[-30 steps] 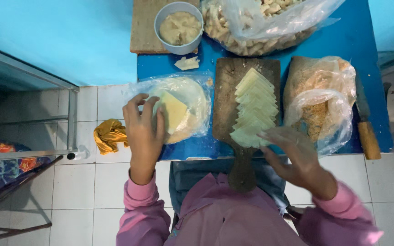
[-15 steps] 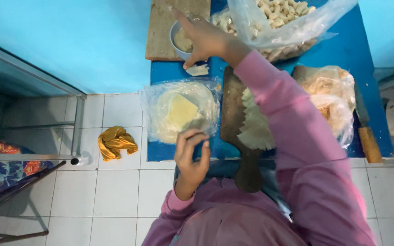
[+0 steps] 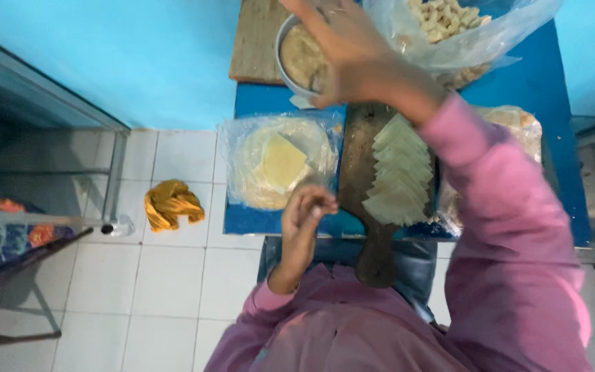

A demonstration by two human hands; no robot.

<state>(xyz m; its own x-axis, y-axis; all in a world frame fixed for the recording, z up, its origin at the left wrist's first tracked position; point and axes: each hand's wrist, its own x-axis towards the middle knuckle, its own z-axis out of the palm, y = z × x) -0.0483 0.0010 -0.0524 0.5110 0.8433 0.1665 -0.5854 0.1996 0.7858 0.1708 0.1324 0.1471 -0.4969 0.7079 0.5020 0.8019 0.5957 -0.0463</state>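
- Blue table (image 3: 552, 89): carries every work item; white floor tiles lie below it on the left.
- Right hand (image 3: 352, 58): reaches across the table to the metal bowl (image 3: 285, 69) at the far edge. The fingers are bent over the bowl's right rim and touch it. Whether they pinch anything cannot be told; the fingertips are hidden.
- Metal bowl: holds a pale beige filling (image 3: 301, 55). It stands partly on a wooden board (image 3: 256, 41) at the table's far left.
- Left hand (image 3: 306, 217): held at the table's near edge, fingers curled in loosely with the tips close together. It grips nothing visible.
- Round stack of thin wrappers (image 3: 277, 165): lies in clear plastic just beyond the left hand, with one square sheet on top.
- Cutting board (image 3: 370, 158): dark wood, handle pointing toward the person, just right of the round stack. A fanned row of cut wrappers (image 3: 397, 172) lies on it.
- Clear bag (image 3: 463, 34): far right, filled with small pale pieces, beside the bowl.
- Yellow cloth (image 3: 172, 203): crumpled on the floor, left of the table.
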